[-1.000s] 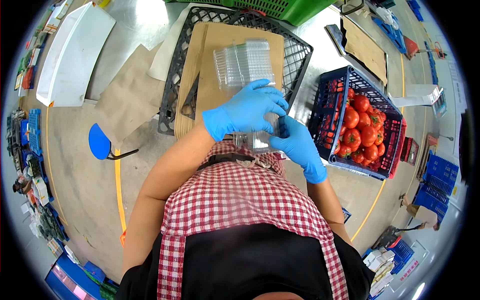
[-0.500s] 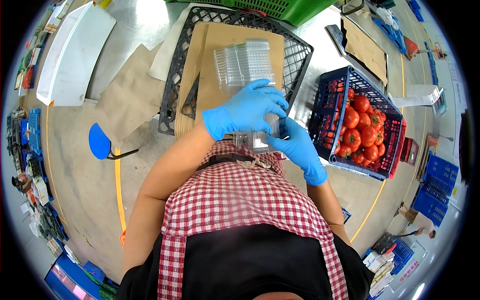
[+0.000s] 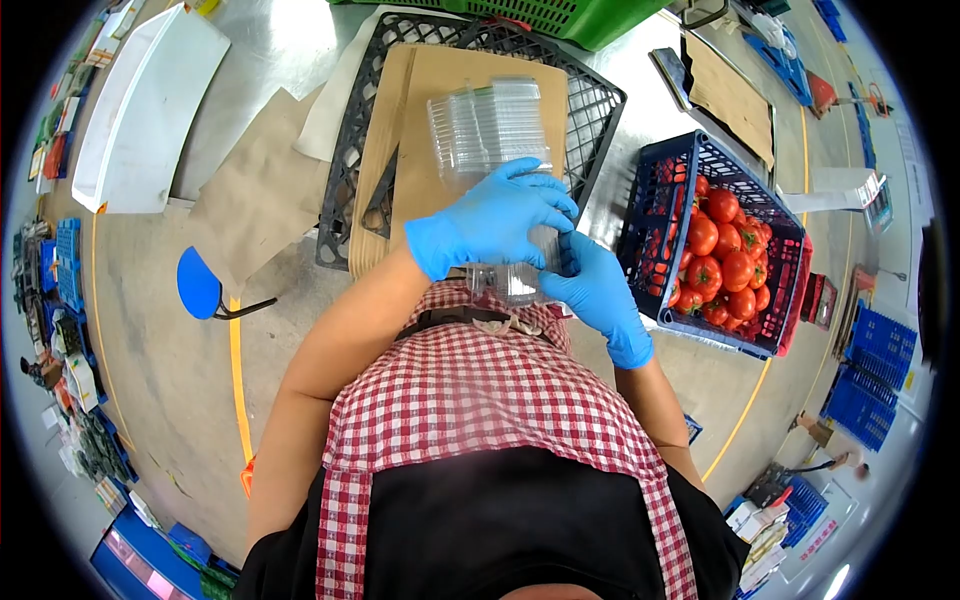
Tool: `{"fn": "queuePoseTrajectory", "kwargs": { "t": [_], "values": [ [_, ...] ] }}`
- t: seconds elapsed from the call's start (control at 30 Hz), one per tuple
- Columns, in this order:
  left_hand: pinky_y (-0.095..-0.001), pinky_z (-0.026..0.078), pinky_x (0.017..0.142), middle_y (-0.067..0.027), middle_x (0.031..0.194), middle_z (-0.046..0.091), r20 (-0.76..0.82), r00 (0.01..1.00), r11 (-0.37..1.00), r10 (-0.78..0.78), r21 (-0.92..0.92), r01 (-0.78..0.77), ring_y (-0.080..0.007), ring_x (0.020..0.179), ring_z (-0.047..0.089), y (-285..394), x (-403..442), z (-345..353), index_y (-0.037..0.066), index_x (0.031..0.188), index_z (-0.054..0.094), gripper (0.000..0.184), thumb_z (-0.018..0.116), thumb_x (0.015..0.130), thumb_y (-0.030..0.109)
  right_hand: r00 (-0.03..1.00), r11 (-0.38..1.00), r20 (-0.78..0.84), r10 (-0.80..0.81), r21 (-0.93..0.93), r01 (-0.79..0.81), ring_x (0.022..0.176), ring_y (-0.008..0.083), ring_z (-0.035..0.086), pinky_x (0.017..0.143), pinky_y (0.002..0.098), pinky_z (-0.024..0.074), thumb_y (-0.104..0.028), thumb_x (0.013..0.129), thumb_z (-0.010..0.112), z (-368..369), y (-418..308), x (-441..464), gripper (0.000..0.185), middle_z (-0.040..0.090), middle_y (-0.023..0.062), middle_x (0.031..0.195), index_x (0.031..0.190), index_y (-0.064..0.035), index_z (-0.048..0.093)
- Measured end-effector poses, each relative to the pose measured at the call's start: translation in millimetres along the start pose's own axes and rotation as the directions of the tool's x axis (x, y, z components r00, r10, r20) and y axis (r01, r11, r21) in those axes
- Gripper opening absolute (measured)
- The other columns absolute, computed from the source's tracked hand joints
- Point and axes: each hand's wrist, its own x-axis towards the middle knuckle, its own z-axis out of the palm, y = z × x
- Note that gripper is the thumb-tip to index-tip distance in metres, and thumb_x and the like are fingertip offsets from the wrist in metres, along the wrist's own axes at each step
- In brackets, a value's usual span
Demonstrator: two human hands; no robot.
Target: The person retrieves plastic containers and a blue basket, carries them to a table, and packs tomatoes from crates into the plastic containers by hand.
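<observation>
Head view: both blue-gloved hands are at a nearer clear plastic piece (image 3: 515, 287), set between the apron (image 3: 490, 390) front and the near edge of a cardboard sheet (image 3: 418, 150). Left hand (image 3: 497, 218) lies across the plastic, back upward, its fingers pointing to the right and slightly apart; their undersides are hidden, so whether they press or pinch cannot be told. Right hand (image 3: 598, 290) sits at the right side of the same plastic, thumb and fingers somewhat apart at its edge; fingertips partly covered, firmness of hold not determinable.

Just beyond the left hand, a stack of clear containers (image 3: 490, 130) rests on the cardboard, many thin rims showing, apparently nested. The cardboard lies on a black lattice tray (image 3: 603, 120), which sits on a metal table (image 3: 290, 50). Whether the nearer piece is wholly free of the stack: unclear, as the left hand covers the join.

To the right, apart from the hands, a dark blue crate (image 3: 652, 190) holds loose red tomatoes (image 3: 703, 237).

Progress (judgement): early stage. Nearer plastic reached and handled by both hands; no tomato seen inside it. Separation of the pieces looks unfinished or unconfirmed; the far stack remains nested, and the tomatoes remain in their crate.
</observation>
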Motion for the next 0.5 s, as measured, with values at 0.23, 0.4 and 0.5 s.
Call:
{"fn": "queuePoseTrajectory", "kwargs": {
  "t": [0.23, 0.4, 0.5],
  "values": [
    [-0.0426, 0.014, 0.114, -0.002, 0.128, 0.055, 0.022, 1.0, 1.0, -0.014, 0.003, 0.014, -0.0205, 0.128, 0.04, 0, 0, 0, 0.017, 0.115, 0.064, 0.045, 0.068, 0.07, 0.023, 0.999, 0.992, 0.039, 0.008, 0.129, -0.013, 0.074, 0.013, 0.055, 0.068, 0.0276, 0.0457, -0.019, 0.073, 0.073, 2, 11, 2, 0.045, 0.062, 0.0076, 0.084, 0.106, 0.006, 0.058],
    [-0.0425, 0.013, 0.114, -0.0016, 0.128, 0.055, 0.036, 0.999, 1.0, -0.021, 0.006, 0.021, -0.0205, 0.128, 0.04, 2, 0, -2, 0.017, 0.114, 0.064, 0.045, 0.067, 0.07, 0.022, 0.999, 0.99, 0.041, 0.028, 0.137, -0.033, 0.076, 0.0137, 0.055, 0.069, 0.0276, 0.0448, -0.023, 0.073, 0.075, 5, 14, 3, 0.051, 0.062, 0.0077, 0.087, 0.11, 0.0051, 0.056],
    [-0.0425, 0.013, 0.114, -0.0016, 0.128, 0.055, 0.027, 1.0, 1.0, -0.006, 0.005, 0.006, -0.0204, 0.128, 0.04, -1, 0, -1, 0.017, 0.114, 0.064, 0.045, 0.067, 0.07, 0.022, 1.0, 0.993, 0.019, 0.004, 0.116, -0.006, 0.072, 0.0116, 0.055, 0.066, 0.0267, 0.0485, -0.035, 0.072, 0.078, 6, 16, 4, 0.051, 0.059, 0.0065, 0.081, 0.096, 0.0049, 0.057]
  ]
}}
